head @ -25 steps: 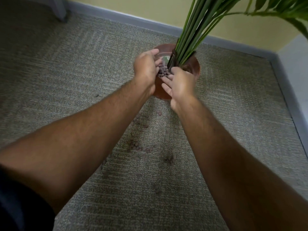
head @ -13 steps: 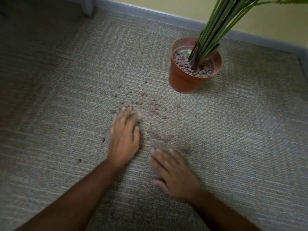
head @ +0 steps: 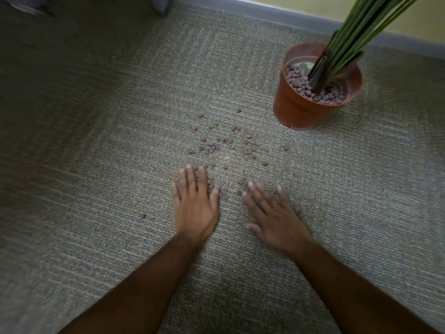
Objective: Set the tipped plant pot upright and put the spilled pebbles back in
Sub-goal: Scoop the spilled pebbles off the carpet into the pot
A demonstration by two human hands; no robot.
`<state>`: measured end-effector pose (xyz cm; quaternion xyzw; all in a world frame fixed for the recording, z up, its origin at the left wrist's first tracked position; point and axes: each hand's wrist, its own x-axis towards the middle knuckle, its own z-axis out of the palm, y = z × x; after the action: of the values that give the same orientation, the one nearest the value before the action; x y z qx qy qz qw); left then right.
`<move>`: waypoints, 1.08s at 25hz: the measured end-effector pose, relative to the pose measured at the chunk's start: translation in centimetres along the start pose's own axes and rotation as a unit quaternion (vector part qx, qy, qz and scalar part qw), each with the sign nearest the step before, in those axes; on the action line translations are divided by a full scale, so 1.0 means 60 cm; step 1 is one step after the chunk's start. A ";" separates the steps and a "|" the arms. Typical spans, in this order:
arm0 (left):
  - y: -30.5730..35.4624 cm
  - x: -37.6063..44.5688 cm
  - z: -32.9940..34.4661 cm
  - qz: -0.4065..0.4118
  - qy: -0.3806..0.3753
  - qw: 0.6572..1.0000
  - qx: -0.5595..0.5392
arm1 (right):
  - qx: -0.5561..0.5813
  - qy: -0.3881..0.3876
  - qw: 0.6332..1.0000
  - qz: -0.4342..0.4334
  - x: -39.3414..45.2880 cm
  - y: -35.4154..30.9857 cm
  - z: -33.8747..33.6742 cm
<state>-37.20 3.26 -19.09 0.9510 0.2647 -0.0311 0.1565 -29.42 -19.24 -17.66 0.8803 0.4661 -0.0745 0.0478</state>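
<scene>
A: What is changed since a second ago?

B: The plant pot (head: 310, 112) is left standing up by the wall, and both hands are taken away from it. The left hand (head: 195, 208) and right hand (head: 274, 218) are now laid flat on the carpet (head: 96, 165), fingers straight, with nothing held. The spilled pebbles (head: 226, 145) are being swept together between them, it seems. More scooping is still needed.

A: What is hard to see?

B: The leaves are cut off at the top. The right hand is blurred. Any pebbles under the palms are hidden.
</scene>
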 end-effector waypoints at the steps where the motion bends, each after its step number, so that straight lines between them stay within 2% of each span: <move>1: 0.016 0.006 0.001 0.030 -0.013 0.999 -0.010 | 0.001 0.003 1.000 0.022 0.011 0.000 -0.006; 3: 0.035 0.009 0.000 0.096 -0.038 0.994 -0.031 | 0.016 0.015 0.997 0.073 0.021 0.003 -0.015; 5: 0.029 0.006 -0.005 0.121 -0.048 0.990 -0.044 | 0.053 0.026 0.987 0.146 0.010 0.015 -0.015; 7: 0.001 -0.001 -0.015 0.114 -0.037 0.993 -0.018 | 0.100 0.033 0.967 0.231 -0.022 0.026 -0.008; 10: -0.059 -0.011 -0.033 0.100 0.019 0.995 0.023 | 0.156 0.046 0.928 0.336 -0.071 0.009 0.008; 13: -0.132 -0.034 -0.041 0.001 0.077 0.997 0.019 | 0.166 0.055 0.908 0.382 -0.071 -0.031 0.016; 16: -0.164 -0.062 -0.035 -0.138 0.062 0.988 -0.005 | 0.178 0.050 0.919 0.349 -0.030 -0.054 0.007; 18: -0.145 -0.058 -0.030 -0.152 0.036 0.988 0.000 | 0.174 0.045 0.935 0.307 0.002 -0.066 0.000; 23: -0.050 -0.026 -0.017 -0.048 -0.005 0.999 0.020 | 0.167 0.034 0.968 0.186 0.072 -0.085 -0.021; 25: -0.021 -0.024 -0.007 0.042 -0.022 0.999 0.018 | 0.176 0.047 0.972 0.148 0.087 -0.074 -0.029; 27: -0.007 -0.020 -0.002 0.125 -0.033 0.992 -0.001 | 0.174 0.060 0.972 0.148 0.092 -0.045 -0.036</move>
<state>-38.45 3.03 -18.92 0.9751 0.1383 -0.0423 0.1682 -28.39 -12.92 -16.52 0.9372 0.3124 -0.0936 -0.1241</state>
